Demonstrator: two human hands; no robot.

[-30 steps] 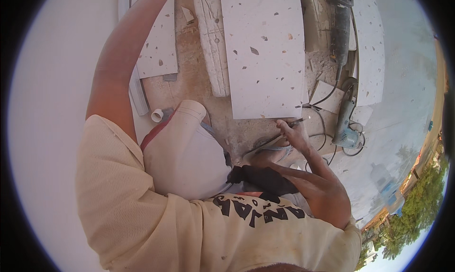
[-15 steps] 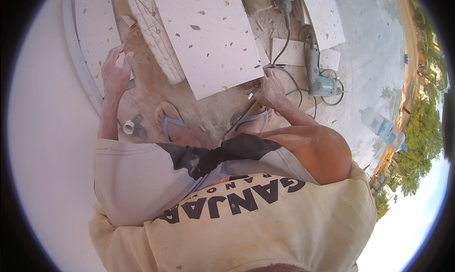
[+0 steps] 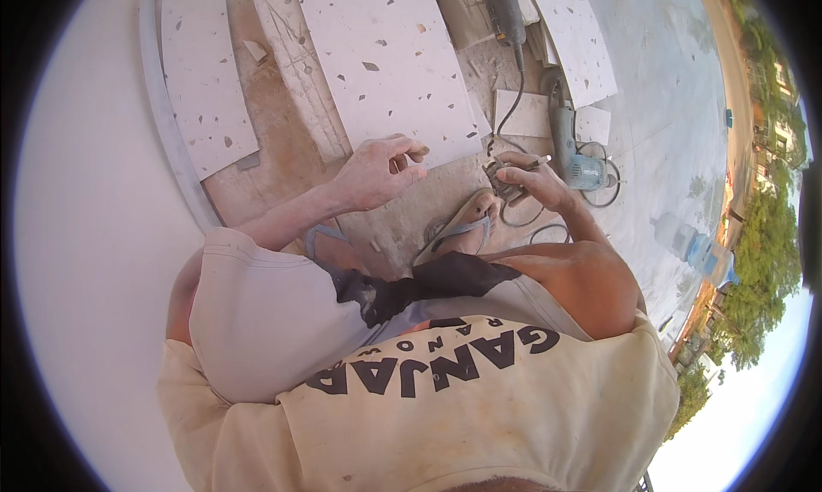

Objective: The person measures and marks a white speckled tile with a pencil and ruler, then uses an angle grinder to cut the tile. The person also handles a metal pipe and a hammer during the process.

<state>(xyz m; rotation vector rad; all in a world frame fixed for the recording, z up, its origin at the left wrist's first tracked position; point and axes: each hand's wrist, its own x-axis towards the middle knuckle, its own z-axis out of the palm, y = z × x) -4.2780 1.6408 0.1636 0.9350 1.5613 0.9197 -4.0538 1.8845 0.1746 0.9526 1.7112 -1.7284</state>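
Note:
My left hand [image 3: 377,175] hovers over the near edge of a large white speckled slab [image 3: 390,72]. Its fingers are loosely bent, the thumb stands apart, and I see nothing held. To the right of the slab's near corner, my right hand [image 3: 535,184] is closed on a small dark object [image 3: 500,180], whose kind I cannot make out. A thin white stick [image 3: 539,161] juts out between the fingers of that hand. Both hands are dusty. Below them are my feet in sandals [image 3: 467,226].
Another speckled slab [image 3: 205,81] lies at the left, and a rough pale strip [image 3: 300,68] runs beside the large slab. On the right are a teal power tool [image 3: 586,172], a dark tool [image 3: 505,12] with its cord, tile offcuts [image 3: 522,113] and a clear water bottle [image 3: 695,248].
My left hand has come from the left slab across to the large slab's near edge. My right hand has lifted and shifted right, with the dark object and white stick in it.

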